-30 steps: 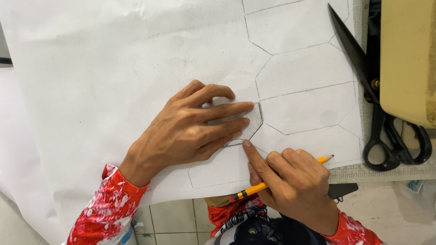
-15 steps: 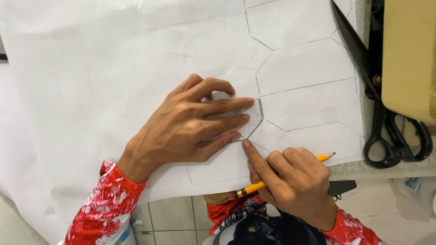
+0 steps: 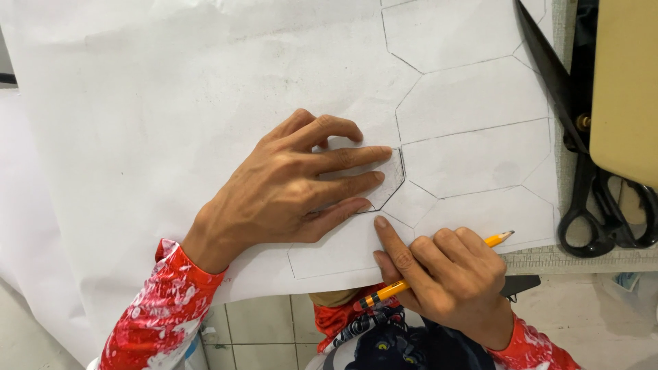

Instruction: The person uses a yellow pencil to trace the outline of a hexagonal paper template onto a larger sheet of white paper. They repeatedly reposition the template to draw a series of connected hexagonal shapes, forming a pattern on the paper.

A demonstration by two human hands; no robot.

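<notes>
The left hand (image 3: 288, 188) lies palm down on a large white paper sheet (image 3: 171, 103) spread over the worktop, fingers extended and slightly spread, holding nothing in a grip; its fingertips press a small, thin, angular template (image 3: 389, 179) flat against the sheet. Only the right-hand edge of the template shows past the fingers, with a dark pencil line running along that edge. The right hand (image 3: 449, 281) rests on the near edge of the sheet, just below and to the right of the left hand, with its grip closed around a yellow pencil (image 3: 504, 238). The pencil lies across the palm, its sharpened tip pointing right and clear of the knuckles, its black-banded rear end projecting lower left. The right index finger is extended and touches the paper just below the template's lower corner. To the right of the template, the sheet carries several pencilled polygon outlines (image 3: 473, 157) that share edges in a honeycomb arrangement. At the right edge of the worktop, beyond the sheet, a pair of black-handled scissors (image 3: 589, 171) lies with blades pointing away from the person, beside a tan, flat object (image 3: 627, 89). Both forearms wear red-and-white patterned sleeves (image 3: 161, 308).
</notes>
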